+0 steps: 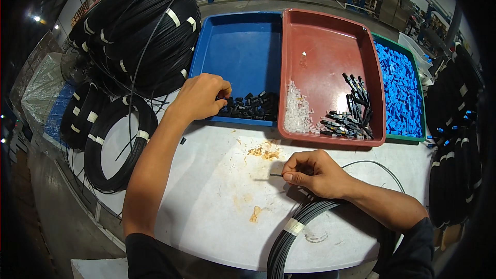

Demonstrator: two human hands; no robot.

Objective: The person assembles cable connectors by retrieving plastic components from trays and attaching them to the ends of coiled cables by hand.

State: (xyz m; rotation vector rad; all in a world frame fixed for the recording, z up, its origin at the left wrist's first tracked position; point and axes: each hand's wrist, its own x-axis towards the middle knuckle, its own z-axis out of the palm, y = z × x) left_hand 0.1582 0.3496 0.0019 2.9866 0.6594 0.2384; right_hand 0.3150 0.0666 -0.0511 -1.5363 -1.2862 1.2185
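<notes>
Black cable end (276,175), one item: pinched between the thumb and fingertips of your right hand (315,173), which is closed on it above the middle of the white table (206,196). Its short free tip points toward the table's left edge, long axis roughly level and parallel to the near edge. Behind the hand the cable runs back into a taped black cable coil (297,225) lying at the near edge, with one loose loop arcing toward the right edge.

Black plastic connector pieces (250,106), a small heap: in the near part of the blue tray (243,46) at the far side of the table. Your left hand (201,95) reaches into that tray with fingers curled at the heap's left end; whether it has a piece pinched, you cannot tell.

Red tray (320,46), one: just right of the blue tray, touching it, holding clear white plastic pieces (297,111) at its near left and black clips (351,113) at its near right.

Green tray (419,124), one: at the far right, filled with blue plastic pieces (400,85).

Surface: the tabletop is round-edged, worn, with yellowish stains (263,151) near the middle.

Room: large bundles of black cable coils (139,26) sit stacked at the far left, more coils (454,139) at the right edge; a dim workshop floor with blue frames lies beyond.
</notes>
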